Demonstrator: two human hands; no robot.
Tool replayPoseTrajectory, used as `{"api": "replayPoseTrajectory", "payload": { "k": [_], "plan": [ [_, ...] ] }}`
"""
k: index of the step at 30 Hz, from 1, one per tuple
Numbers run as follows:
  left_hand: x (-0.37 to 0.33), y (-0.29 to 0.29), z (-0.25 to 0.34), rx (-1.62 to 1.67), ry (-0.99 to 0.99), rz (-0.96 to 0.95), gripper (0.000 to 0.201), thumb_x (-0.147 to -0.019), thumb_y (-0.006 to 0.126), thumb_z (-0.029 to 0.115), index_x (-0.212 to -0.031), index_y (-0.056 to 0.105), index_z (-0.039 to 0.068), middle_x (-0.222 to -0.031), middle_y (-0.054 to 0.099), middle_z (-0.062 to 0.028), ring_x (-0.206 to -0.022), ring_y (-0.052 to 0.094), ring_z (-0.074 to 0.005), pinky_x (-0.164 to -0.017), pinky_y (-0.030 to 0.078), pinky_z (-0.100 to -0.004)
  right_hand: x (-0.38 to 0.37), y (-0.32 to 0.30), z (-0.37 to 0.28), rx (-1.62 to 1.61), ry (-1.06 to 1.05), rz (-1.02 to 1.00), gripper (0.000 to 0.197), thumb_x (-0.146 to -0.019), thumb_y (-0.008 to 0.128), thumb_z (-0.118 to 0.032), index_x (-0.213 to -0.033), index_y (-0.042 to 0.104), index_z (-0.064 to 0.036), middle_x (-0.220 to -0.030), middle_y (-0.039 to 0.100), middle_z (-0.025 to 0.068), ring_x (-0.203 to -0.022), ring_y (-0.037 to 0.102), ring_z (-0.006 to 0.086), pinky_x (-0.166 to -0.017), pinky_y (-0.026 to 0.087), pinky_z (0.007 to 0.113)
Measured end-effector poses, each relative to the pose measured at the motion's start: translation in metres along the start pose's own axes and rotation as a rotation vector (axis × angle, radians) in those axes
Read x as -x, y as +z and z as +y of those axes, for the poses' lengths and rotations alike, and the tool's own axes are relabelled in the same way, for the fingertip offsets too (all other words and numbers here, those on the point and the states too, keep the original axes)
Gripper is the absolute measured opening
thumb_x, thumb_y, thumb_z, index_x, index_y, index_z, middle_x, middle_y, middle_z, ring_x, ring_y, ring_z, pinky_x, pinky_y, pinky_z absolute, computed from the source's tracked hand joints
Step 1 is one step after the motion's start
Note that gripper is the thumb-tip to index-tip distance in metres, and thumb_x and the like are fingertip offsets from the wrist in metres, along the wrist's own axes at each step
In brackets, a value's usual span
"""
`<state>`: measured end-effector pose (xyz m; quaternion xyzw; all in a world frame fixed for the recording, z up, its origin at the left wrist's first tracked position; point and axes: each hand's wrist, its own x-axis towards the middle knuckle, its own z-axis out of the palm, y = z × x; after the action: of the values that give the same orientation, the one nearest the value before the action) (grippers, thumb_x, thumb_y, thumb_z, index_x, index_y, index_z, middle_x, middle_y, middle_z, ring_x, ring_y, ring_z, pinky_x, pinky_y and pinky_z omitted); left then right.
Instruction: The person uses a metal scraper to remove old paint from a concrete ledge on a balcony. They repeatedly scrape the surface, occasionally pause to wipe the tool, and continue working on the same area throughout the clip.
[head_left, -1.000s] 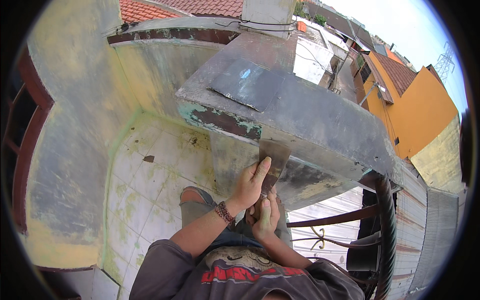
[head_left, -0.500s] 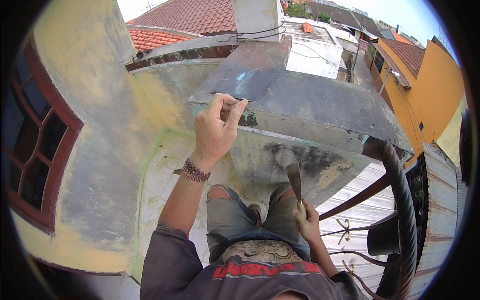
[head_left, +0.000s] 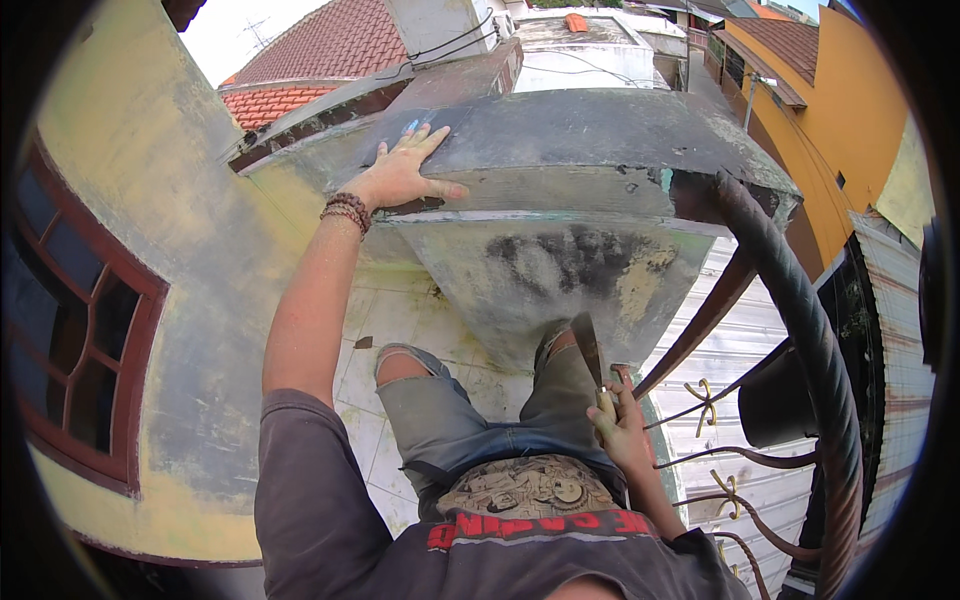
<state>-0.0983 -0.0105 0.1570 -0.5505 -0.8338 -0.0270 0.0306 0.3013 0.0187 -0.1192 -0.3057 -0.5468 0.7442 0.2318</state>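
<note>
Left hand (head_left: 400, 177) on one ledge (head_left: 590, 135), right hand (head_left: 624, 430) holding one scraper (head_left: 588, 348)

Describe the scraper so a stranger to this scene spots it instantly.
Start at the grey ledge across the upper middle, then drop past the stained wall beneath it to the right hand, left of the twisted railing. The scraper points up from that hand. Unlike the rounded railing, it has a flat, dark blade on a pale handle.

Left hand (head_left: 402, 178) splayed, right hand (head_left: 624, 428) curled.
</note>
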Motion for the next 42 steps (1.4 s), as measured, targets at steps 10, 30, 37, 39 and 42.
{"api": "replayPoseTrajectory", "payload": {
  "k": [10,30,37,39,42],
  "plan": [
    [0.008,-0.006,-0.017,0.184,0.213,0.034,0.097,-0.066,0.081,0.044,-0.147,0.033,0.020,-0.153,0.028,-0.0160,-0.144,0.019,-0.0282,-0.118,0.010,-0.0491,-0.018,-0.011,-0.005,0.017,0.004,-0.071,0.042,-0.088,0.061,-0.004,-0.125,0.041,-0.0094,-0.071,0.045,-0.0029,-0.048,0.040,0.0047,-0.042,0.029,0.020],
    [-0.016,-0.001,-0.083,0.100,0.062,0.297,0.075,-0.084,0.055,0.064,-0.139,0.048,0.014,-0.144,0.045,-0.0122,-0.136,0.038,-0.0279,-0.111,0.030,-0.0396,-0.042,0.041,-0.142,0.191,-0.146,-0.133,0.055,-0.092,0.061,-0.022,-0.140,0.041,-0.0042,-0.069,0.050,-0.0023,-0.051,0.037,0.0015,-0.045,0.027,0.019],
    [-0.029,0.024,-0.100,0.286,-0.007,0.312,0.079,-0.085,0.052,0.066,-0.143,0.041,0.014,-0.147,0.039,-0.0125,-0.137,0.035,-0.0272,-0.112,0.028,-0.0374,-0.063,0.063,-0.193,0.058,-0.212,-0.021,0.042,-0.092,0.056,-0.012,-0.129,0.050,0.0082,-0.064,0.047,-0.0028,-0.046,0.031,-0.0007,-0.038,0.018,0.018],
    [-0.021,0.016,-0.088,0.311,-0.036,0.256,0.080,-0.086,0.052,0.063,-0.142,0.041,0.007,-0.146,0.039,-0.0167,-0.137,0.035,-0.0282,-0.112,0.027,-0.0354,-0.071,0.107,-0.193,0.085,-0.140,-0.061,0.043,-0.092,0.057,-0.014,-0.130,0.050,0.0054,-0.065,0.047,-0.0032,-0.047,0.031,-0.0008,-0.040,0.019,0.018],
    [-0.014,0.002,-0.089,0.358,-0.039,0.226,0.079,-0.089,0.053,0.058,-0.140,0.040,-0.002,-0.144,0.040,-0.0227,-0.135,0.036,-0.0304,-0.112,0.026,-0.0336,-0.052,0.083,-0.205,0.078,-0.104,0.072,0.042,-0.092,0.058,-0.014,-0.129,0.052,0.0044,-0.067,0.048,-0.0029,-0.049,0.030,-0.0009,-0.041,0.020,0.017]
  ]
}}
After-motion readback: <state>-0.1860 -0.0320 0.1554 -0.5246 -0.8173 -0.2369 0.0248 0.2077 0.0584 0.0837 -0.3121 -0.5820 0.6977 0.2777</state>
